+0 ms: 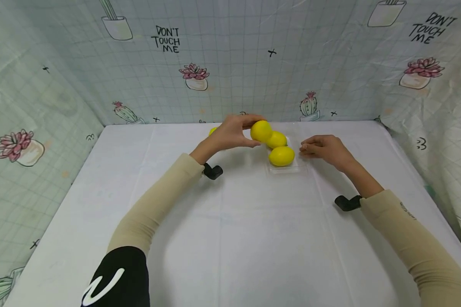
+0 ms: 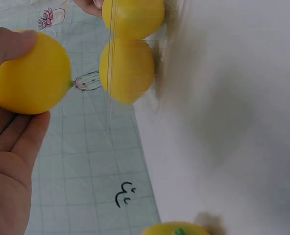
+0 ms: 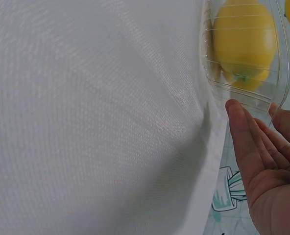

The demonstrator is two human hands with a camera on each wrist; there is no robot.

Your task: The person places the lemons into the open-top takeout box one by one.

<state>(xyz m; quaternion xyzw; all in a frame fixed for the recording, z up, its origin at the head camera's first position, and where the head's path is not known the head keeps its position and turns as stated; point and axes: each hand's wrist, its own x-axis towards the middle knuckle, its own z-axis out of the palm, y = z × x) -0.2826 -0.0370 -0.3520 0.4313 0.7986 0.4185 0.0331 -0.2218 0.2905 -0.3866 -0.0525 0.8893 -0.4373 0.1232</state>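
Note:
My left hand (image 1: 232, 132) grips a yellow lemon (image 1: 261, 131) between thumb and fingers, raised just left of a clear plastic tray (image 1: 286, 169). Its green tip points toward the tray in the left wrist view. Two more lemons lie in the tray, a rear lemon (image 1: 277, 140) and a front lemon (image 1: 281, 156). At the tray's right side, my right hand (image 1: 324, 149) pinches the rim, thumb on one side of the wall and nearly straight fingers on the other. Another lemon (image 2: 177, 229) sits on the table to the left, mostly hidden behind my left hand in the head view.
A white cloth covers the table (image 1: 253, 238). A patterned curtain (image 1: 230, 55) with cactus drawings hangs right behind the table's back edge and along both sides. Black wrist mounts (image 1: 213, 171) stick out below both wrists.

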